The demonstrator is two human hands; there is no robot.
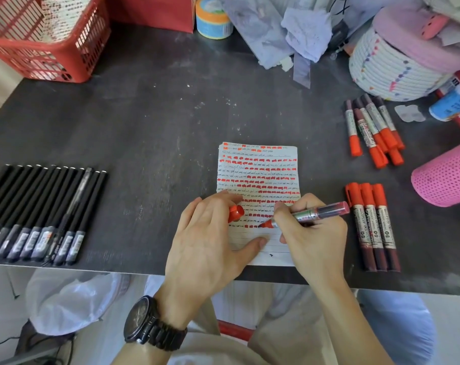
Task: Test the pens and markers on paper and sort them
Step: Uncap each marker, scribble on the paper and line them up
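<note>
A lined paper (259, 177) covered with rows of red marks and scribbles lies on the dark table. My right hand (313, 235) grips an uncapped red marker (321, 212), its tip touching the paper's lower part. My left hand (210, 241) rests on the paper's lower left and holds the red cap (236, 212) under its fingers. Three capped red markers (373, 227) lie side by side right of the paper. Several more red markers (373, 130) lie in a loose pile further back. A row of several black pens (39, 214) lies at the left.
A red basket (52, 40) stands at the back left, a tape roll (213, 19) at the back middle. A white rope basket (397, 64) and crumpled paper (302, 32) sit at the back right. A pink perforated cup (444, 177) lies at the right edge.
</note>
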